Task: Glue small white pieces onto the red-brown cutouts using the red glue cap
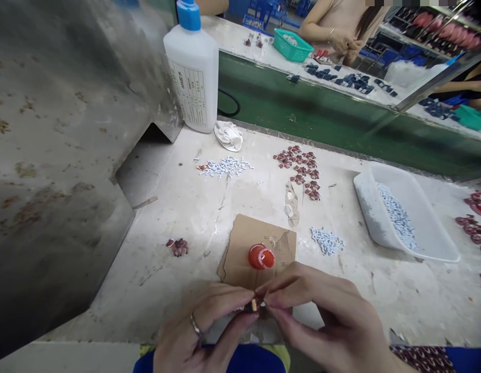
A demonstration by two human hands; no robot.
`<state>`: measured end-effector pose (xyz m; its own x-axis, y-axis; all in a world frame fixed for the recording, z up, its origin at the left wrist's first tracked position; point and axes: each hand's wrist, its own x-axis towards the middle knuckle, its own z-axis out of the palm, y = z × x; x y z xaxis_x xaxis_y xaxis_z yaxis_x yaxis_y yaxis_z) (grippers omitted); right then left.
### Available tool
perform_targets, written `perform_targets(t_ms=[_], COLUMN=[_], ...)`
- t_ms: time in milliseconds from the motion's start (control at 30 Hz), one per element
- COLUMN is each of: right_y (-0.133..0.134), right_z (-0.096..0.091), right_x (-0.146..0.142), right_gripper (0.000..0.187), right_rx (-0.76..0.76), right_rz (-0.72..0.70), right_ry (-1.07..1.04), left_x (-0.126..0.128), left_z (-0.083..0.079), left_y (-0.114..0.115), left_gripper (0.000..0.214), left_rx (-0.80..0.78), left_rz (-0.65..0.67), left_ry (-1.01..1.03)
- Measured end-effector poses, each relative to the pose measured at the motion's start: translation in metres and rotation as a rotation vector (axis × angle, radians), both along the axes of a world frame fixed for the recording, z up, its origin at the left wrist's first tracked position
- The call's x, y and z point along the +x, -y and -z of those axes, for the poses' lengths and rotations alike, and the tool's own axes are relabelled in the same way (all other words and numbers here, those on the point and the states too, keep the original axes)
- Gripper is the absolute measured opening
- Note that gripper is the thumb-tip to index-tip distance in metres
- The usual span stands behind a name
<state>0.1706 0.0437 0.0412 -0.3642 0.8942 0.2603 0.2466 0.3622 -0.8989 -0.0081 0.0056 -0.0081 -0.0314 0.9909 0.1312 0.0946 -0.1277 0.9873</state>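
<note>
Both hands meet low over the table's near edge, left hand [201, 326] and right hand [322, 316] pinching one tiny piece [255, 305] between fingertips, best kept steady beside the cardboard [240, 243].

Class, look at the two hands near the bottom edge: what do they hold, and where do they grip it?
Both the left hand and right hand pinch one tiny dark-and-tan piece between fingertips; which part cannot be told.

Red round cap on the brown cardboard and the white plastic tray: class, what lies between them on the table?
In the head view, a small heap of pale blue-white pieces lies between the red round cap and the white plastic tray.
</note>
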Motion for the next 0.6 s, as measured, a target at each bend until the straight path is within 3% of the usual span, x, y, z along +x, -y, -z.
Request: perform_targets(t_ms=[200, 433, 600], right_y=[0.0, 0.005, 0.001], right_z=[0.003, -0.013, -0.007], right_x=[0.003, 0.015, 0.011], right_gripper=[0.022, 0.032, 0.03], right_rx=[-0.015, 0.194, 0.013], right_rz=[-0.021, -0.154, -0.08], right_ry=[0.037, 0.356, 0.167], left_x=[-0.003, -0.009, -0.008], left_z=[-0.001, -0.003, -0.005], left_y=[-0.003, -0.007, -0.006], left_gripper=[0.025, 0.033, 0.026], left_rx=[0.029, 0.079, 0.028], left_rz=[0.032, 0.075, 0.037], left_ry=[-0.079, -0.163, -0.109])
